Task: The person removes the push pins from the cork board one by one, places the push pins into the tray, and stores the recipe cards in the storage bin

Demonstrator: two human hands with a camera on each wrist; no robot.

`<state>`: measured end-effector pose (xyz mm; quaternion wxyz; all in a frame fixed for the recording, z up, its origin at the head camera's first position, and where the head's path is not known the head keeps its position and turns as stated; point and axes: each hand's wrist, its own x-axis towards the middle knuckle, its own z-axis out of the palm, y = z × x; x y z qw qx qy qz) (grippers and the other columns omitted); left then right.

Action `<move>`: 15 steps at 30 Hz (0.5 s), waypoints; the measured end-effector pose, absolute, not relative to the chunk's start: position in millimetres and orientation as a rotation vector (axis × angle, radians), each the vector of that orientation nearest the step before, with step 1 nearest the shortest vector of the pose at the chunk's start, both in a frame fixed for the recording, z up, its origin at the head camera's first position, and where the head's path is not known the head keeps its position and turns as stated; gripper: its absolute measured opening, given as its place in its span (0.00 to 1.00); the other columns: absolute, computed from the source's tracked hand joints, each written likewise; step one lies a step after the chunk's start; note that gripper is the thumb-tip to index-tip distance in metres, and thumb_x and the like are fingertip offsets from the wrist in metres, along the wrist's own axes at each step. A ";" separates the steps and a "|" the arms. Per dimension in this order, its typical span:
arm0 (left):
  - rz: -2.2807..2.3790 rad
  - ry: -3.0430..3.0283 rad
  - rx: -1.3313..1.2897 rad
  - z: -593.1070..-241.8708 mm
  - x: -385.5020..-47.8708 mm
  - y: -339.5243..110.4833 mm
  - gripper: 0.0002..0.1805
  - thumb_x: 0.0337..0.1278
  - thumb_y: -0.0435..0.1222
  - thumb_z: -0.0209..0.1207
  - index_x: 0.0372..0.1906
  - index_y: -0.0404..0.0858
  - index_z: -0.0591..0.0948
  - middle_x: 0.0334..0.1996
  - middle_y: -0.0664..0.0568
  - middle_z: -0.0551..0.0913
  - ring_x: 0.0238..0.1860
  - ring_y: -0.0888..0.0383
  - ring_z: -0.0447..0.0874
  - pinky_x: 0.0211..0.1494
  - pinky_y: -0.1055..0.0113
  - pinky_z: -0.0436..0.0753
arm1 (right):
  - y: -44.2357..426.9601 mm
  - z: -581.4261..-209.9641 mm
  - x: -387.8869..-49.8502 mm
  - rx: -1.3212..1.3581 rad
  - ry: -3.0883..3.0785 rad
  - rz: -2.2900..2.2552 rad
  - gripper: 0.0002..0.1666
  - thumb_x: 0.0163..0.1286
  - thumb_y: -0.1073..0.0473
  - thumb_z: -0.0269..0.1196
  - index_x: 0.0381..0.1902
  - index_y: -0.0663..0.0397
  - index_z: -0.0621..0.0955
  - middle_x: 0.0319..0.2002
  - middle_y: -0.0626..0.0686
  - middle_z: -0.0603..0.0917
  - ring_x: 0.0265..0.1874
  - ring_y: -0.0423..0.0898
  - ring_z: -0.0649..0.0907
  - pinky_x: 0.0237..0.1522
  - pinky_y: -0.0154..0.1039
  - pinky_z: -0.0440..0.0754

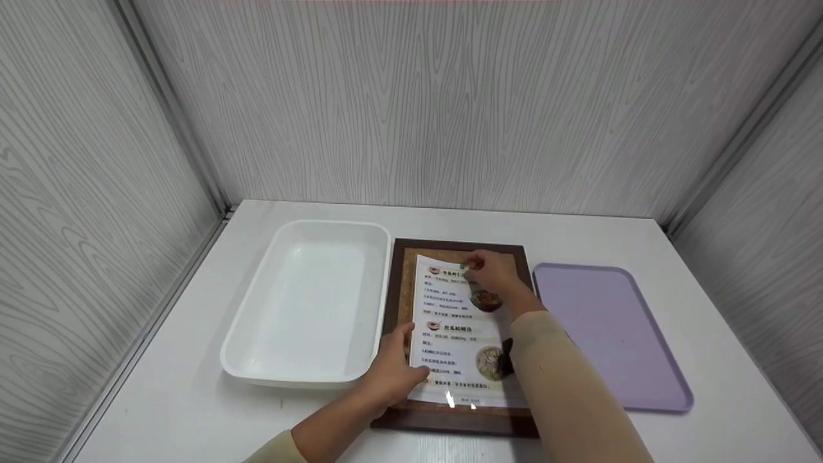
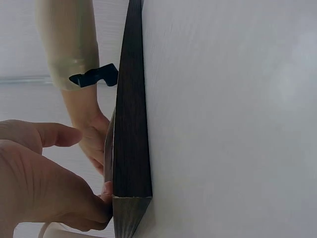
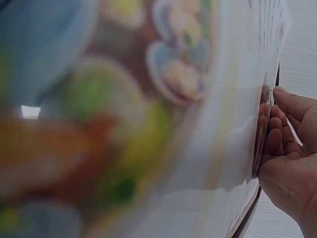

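Observation:
A glossy printed recipe sheet [image 1: 443, 334] with food pictures lies over a cork board [image 1: 406, 296] in a dark wooden frame [image 1: 460, 421]. At the sheet's top edge my right hand [image 1: 492, 273] pinches a small green pushpin [image 1: 462, 265], its tip hidden by the fingers. My left hand [image 1: 389, 373] rests at the left side of the board, thumb and forefinger spread at the sheet's left edge. The left wrist view shows fingers of the left hand [image 2: 54, 183] touching the frame [image 2: 131, 124]. In the right wrist view the sheet [image 3: 233, 124] fills most of the picture.
A white deep tray [image 1: 308, 302] stands left of the board, close to its frame. On the right lies a flat purple tray [image 1: 617, 334], partly behind the right sleeve [image 1: 572, 386]. Grey wood-patterned panels [image 1: 424, 103] enclose the white table [image 1: 161, 386] at the back and sides.

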<state>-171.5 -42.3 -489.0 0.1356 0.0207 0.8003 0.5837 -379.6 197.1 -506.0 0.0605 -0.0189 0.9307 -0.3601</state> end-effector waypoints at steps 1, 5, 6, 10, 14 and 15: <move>1.691 2.314 0.063 -490.0 -171.6 -42.4 0.51 0.58 0.26 0.65 0.86 0.33 0.55 0.76 0.32 0.64 0.66 0.43 0.80 0.64 0.53 0.82 | 196.5 -506.0 -379.6 -0.055 2.833 -1.072 0.18 0.78 0.58 0.68 0.63 0.50 0.85 0.56 0.57 0.86 0.53 0.51 0.82 0.57 0.49 0.82; 1.646 2.347 0.061 -492.4 -170.8 -41.6 0.50 0.57 0.23 0.62 0.85 0.35 0.56 0.81 0.31 0.57 0.65 0.43 0.80 0.63 0.54 0.81 | 195.8 -506.2 -381.3 -0.044 2.857 -1.035 0.17 0.79 0.57 0.67 0.62 0.50 0.86 0.57 0.57 0.87 0.54 0.52 0.84 0.57 0.50 0.83; 1.631 2.361 0.061 -493.0 -170.7 -41.2 0.50 0.56 0.23 0.61 0.85 0.35 0.57 0.81 0.31 0.58 0.65 0.43 0.79 0.65 0.52 0.80 | 196.0 -506.3 -382.2 -0.046 2.855 -1.028 0.17 0.79 0.57 0.67 0.63 0.50 0.86 0.58 0.57 0.86 0.54 0.53 0.85 0.57 0.50 0.83; 1.562 2.390 0.063 -493.9 -170.2 -38.6 0.49 0.53 0.22 0.60 0.84 0.35 0.59 0.74 0.33 0.70 0.64 0.43 0.76 0.74 0.44 0.72 | 196.0 -506.3 -384.9 -0.025 2.793 -1.067 0.18 0.81 0.57 0.64 0.65 0.50 0.84 0.59 0.59 0.84 0.55 0.54 0.86 0.56 0.50 0.84; 1.558 2.378 0.074 -495.1 -171.1 -37.8 0.48 0.52 0.21 0.60 0.83 0.33 0.60 0.68 0.36 0.75 0.64 0.43 0.77 0.76 0.41 0.71 | 195.1 -505.1 -386.0 -0.022 2.758 -1.094 0.17 0.83 0.58 0.63 0.65 0.51 0.82 0.61 0.60 0.82 0.54 0.54 0.84 0.56 0.51 0.83; 1.566 2.374 0.071 -495.0 -171.4 -37.9 0.49 0.52 0.21 0.60 0.83 0.33 0.60 0.69 0.36 0.75 0.65 0.43 0.77 0.76 0.41 0.71 | 194.6 -504.9 -386.4 -0.028 2.750 -1.101 0.17 0.83 0.58 0.62 0.65 0.51 0.82 0.62 0.61 0.82 0.55 0.55 0.84 0.56 0.51 0.84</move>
